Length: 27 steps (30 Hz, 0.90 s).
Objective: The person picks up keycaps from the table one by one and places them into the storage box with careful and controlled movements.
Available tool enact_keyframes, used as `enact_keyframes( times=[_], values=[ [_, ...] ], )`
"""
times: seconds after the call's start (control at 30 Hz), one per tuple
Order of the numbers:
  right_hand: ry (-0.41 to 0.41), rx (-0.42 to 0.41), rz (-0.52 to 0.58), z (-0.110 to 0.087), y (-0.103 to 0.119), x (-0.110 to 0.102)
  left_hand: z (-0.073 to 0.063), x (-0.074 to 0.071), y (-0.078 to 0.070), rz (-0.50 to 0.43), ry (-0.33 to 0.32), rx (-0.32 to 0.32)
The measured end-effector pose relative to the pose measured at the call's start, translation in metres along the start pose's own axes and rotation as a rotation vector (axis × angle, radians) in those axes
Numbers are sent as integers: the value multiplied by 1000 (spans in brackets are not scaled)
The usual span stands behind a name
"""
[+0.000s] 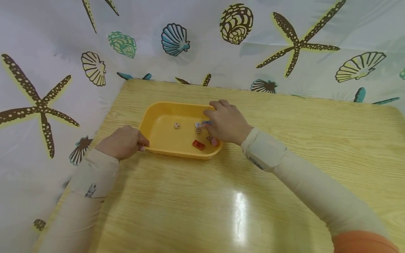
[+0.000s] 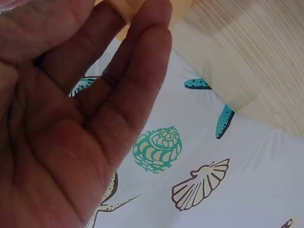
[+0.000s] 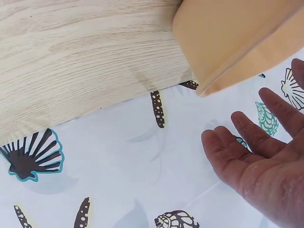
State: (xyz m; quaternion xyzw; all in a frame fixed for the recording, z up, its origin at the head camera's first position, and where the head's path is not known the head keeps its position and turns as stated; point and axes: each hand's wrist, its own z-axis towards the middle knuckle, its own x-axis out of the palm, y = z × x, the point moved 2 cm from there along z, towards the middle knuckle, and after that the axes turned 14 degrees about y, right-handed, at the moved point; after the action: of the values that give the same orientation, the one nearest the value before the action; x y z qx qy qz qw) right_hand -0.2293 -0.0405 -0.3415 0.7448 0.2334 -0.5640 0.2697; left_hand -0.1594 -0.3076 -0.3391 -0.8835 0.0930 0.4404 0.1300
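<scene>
A shallow yellow plastic tray [image 1: 177, 152] sits on the table with several small pieces in it. My left hand [image 1: 124, 142] grips its front left corner, thumb over the rim. In the left wrist view the fingers [image 2: 142, 71] curve up to the tray edge. My right hand [image 1: 229, 123] reaches over the tray's right end, fingers spread and loosely bent in the right wrist view. By its fingertips lie a small blue piece [image 1: 206, 122] and small printed blocks [image 1: 198, 130]. Nearer the front are a red piece [image 1: 198, 144] and a pink piece [image 1: 214, 142]. A pale piece [image 1: 177, 125] lies apart, left of centre.
The light wooden table [image 1: 190, 203] reaches forward and right from the tray. A white cloth [image 1: 209, 59] printed with shells and starfish hangs behind the table and along its left side.
</scene>
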Motion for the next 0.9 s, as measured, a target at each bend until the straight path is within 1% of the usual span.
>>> enact_keyframes(
  times=[0.23, 0.37, 0.6, 0.7, 0.77, 0.83, 0.9],
  values=[
    [-34, 9, 4, -5, -5, 4, 2, 0, 0, -26, 34, -28],
    [-22, 24, 13, -7, -8, 7, 3, 0, 1, -27, 41, -36],
    [-4, 57, 39, -13, -14, 11, 4, 1, 2, -29, 29, -21],
    [-30, 50, 44, -17, -15, 13, 4, 2, 4, -27, 32, -28],
    [-61, 45, 45, -21, -16, 14, 3, 3, 7, -31, 31, -27],
    [-92, 41, 43, -26, -18, 15, 1, 4, 11, -27, 14, -6],
    [-122, 40, 35, -34, -21, 16, -5, 5, 12, -24, -11, 5]
  ],
)
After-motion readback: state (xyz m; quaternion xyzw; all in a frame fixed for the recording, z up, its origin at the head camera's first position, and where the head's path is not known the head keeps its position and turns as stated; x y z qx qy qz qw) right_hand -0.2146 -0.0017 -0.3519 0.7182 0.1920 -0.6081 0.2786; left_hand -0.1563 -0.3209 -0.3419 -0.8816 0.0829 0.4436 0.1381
